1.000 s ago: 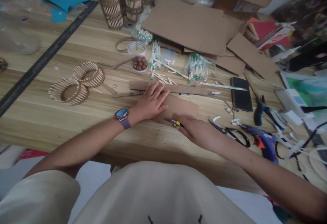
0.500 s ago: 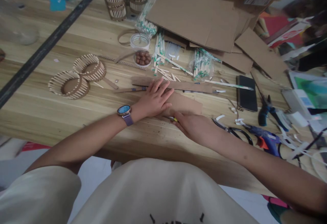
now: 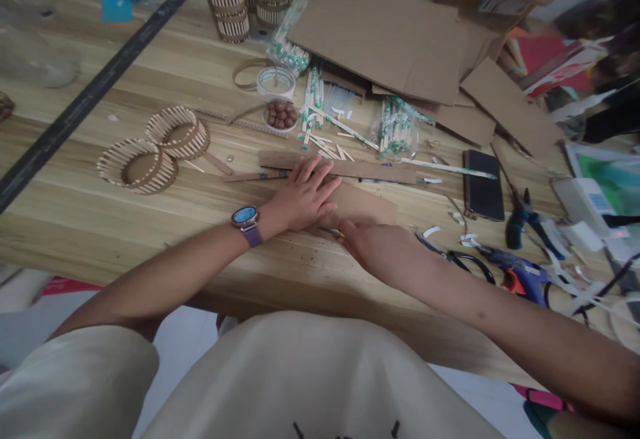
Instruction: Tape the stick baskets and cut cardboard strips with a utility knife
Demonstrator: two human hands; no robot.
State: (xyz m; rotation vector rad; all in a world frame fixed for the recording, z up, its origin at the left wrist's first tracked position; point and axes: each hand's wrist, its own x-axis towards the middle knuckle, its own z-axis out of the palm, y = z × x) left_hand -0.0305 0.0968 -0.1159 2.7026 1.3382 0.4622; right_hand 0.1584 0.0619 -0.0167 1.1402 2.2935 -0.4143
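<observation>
My left hand (image 3: 307, 195) lies flat with its fingers spread, pressing on a piece of brown cardboard (image 3: 367, 203). Just beyond that piece lies a narrow cardboard strip (image 3: 380, 171), partly under my left fingertips. Close to the near edge of the cardboard, my right hand (image 3: 375, 245) is closed around a slim cutter knife (image 3: 341, 233), mostly hidden by the fingers; a bit of yellow and a thin blade show. A thinner cardboard strip (image 3: 245, 177) sticks out to the left of my left hand.
Two stick-walled cardboard rings (image 3: 137, 165) stand at the left. Behind are a bowl of brown balls (image 3: 281, 116), a tape roll (image 3: 276, 83) and large cardboard sheets (image 3: 380, 32). Right lie scissors (image 3: 470, 262), a glue gun (image 3: 520, 272), pliers (image 3: 520, 222) and a phone (image 3: 483, 185).
The view has shifted very slightly. Both hands stay at nearly the same place on the cardboard, and less of the cutter's yellow part shows by my right fingers.
</observation>
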